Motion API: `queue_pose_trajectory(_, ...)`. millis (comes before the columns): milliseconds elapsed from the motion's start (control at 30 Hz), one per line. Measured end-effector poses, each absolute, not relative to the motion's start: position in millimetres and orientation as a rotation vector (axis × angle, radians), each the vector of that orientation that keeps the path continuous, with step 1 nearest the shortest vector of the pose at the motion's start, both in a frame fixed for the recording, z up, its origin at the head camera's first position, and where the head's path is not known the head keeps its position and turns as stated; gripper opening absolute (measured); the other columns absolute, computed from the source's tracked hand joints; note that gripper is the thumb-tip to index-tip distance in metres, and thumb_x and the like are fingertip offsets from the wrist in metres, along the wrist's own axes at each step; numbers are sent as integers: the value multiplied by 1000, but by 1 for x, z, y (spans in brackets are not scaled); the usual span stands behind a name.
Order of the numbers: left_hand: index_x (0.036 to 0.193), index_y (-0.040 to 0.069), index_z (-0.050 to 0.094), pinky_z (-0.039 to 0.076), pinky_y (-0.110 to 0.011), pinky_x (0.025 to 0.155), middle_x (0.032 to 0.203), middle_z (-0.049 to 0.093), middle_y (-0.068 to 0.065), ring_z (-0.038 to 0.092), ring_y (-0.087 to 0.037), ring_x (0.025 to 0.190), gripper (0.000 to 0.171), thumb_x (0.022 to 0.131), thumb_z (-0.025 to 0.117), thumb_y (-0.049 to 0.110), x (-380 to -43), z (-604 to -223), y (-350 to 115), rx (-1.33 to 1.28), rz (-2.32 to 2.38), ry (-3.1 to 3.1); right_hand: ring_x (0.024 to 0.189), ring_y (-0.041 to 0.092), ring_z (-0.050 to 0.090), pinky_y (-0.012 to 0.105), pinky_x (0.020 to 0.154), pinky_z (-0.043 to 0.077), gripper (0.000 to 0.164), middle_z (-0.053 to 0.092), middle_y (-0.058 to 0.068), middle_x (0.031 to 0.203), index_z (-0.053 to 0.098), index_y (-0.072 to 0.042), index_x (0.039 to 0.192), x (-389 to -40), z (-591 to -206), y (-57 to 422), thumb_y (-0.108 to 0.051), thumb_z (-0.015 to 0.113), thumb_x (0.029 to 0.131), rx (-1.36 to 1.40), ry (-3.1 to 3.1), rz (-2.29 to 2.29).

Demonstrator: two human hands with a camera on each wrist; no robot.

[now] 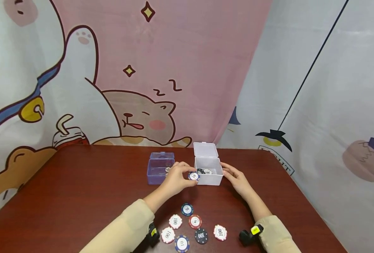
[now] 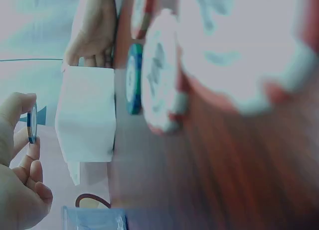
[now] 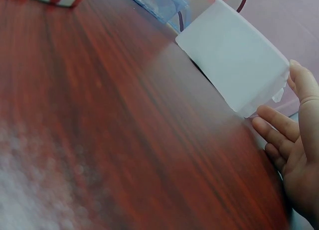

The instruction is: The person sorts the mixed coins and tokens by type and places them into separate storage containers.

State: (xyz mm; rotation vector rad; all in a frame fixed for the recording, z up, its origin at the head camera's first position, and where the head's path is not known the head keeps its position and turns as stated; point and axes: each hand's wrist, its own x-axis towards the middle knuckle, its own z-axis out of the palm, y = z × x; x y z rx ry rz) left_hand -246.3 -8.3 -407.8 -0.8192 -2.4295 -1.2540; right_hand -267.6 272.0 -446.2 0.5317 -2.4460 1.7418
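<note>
Between thumb and fingertips, my left hand (image 1: 175, 178) pinches a blue-and-white poker chip (image 1: 194, 176) marked 10. It is held up at the front left of an open white plastic box (image 1: 211, 180), whose lid is tipped back. Inside that box lie a black chip (image 1: 200, 171) and a white chip (image 1: 208, 172) marked 100. My right hand (image 1: 238, 180) rests against the box's right side, fingers mostly straight; the right wrist view shows its thumb (image 3: 302, 78) at the upper edge. In the left wrist view the pinched chip (image 2: 33, 123) appears edge-on.
A translucent blue box (image 1: 156, 179) stands open left of the white one, partly behind my left hand, with small silvery pieces (image 1: 168, 169) inside. Several poker chips lie nearer on the brown table (image 1: 79, 203), among them a red chip (image 1: 195, 221) and a black chip (image 1: 201, 236).
</note>
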Motion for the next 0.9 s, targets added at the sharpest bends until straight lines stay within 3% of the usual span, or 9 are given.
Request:
queue_pose_trajectory(133, 102, 2, 74, 41, -31, 75, 93, 63, -1, 49, -19, 87, 37, 69, 86, 16, -254, -403, 4, -801, -1276, -2434, 116, 47, 49, 17, 87, 41, 42, 55, 33, 122, 46, 6, 137, -260, -435, 269, -8, 53, 98, 555, -2438, 1739)
queue_pose_trajectory(333, 103, 2, 74, 40, -29, 72, 94, 64, -4, 50, -24, 86, 39, 70, 85, 17, -265, -398, 20, -749, -1306, -2459, 115, 42, 52, 19, 87, 42, 42, 58, 28, 122, 48, 0, 138, -266, -446, 274, -12, 54, 98, 521, -2444, 1743)
queue_pose_trajectory(533, 108, 3, 73, 40, -28, 75, 99, 64, -5, 47, -20, 90, 41, 71, 85, 17, -276, -397, 32, -675, -1285, -2519, 115, 38, 53, 20, 88, 42, 43, 59, 24, 122, 50, -4, 138, -274, -457, 279, -17, 55, 98, 528, -2433, 1736)
queue_pose_trajectory(900, 109, 8, 74, 39, -41, 85, 101, 63, -1, 49, -21, 97, 42, 71, 84, 22, -287, -405, 44, -569, -1148, -2581, 115, 40, 53, 20, 88, 42, 43, 58, 26, 122, 49, -4, 139, -277, -461, 279, -16, 55, 98, 552, -2415, 1752)
